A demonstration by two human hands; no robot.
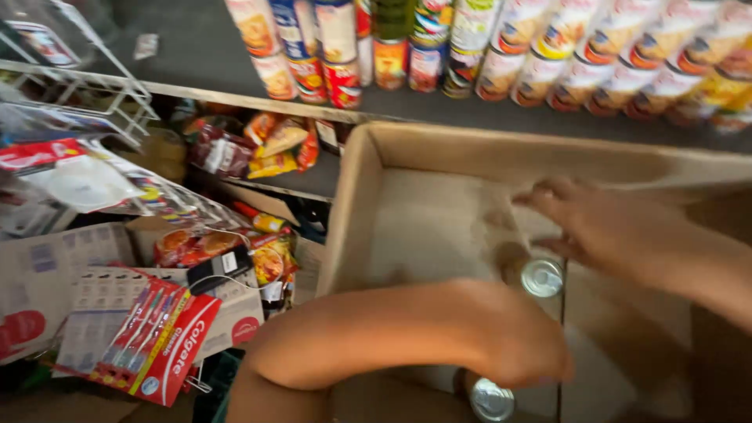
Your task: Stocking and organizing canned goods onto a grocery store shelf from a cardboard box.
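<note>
An open cardboard box (439,157) lies in front of me, its floor mostly bare. Two silver-topped cans stand inside it. My left forearm crosses from the lower left, and my left hand (523,345) curls downward just above the near can (492,399); blur hides whether its fingers grip it. My right hand (603,227) comes in from the right with fingers spread, hovering right over the far can (542,276) and holding nothing.
A dark shelf (196,47) behind the box carries rows of colourful cans (501,47). On the left are snack packets (258,145), a white wire rack (94,86), a red toothbrush pack (160,341) and flat cartons (55,274).
</note>
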